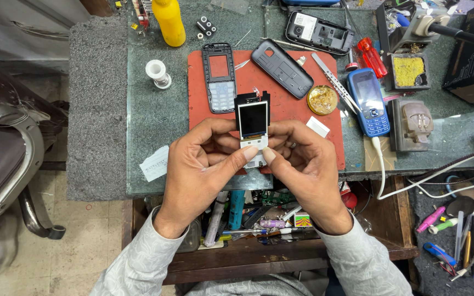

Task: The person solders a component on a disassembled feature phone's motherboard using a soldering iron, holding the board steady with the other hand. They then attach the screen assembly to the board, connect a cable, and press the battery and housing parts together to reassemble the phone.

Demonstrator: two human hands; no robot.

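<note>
Bare phone board with screen held above the red mat. Left hand and right hand pinch its lower edge, thumbs pressing. Light, stiff, likely fragile; grip the edges only.

A glass-topped workbench stands over an open wooden drawer, beside a pale tiled floor and a metal-framed chair.

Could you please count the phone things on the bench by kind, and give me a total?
Whole phones: 1, blue
Phone boards with screen: 1, held by left hand and right hand
Front frames: 1
Back covers: 1
Opened phone bodies: 1
Total: 5
</note>
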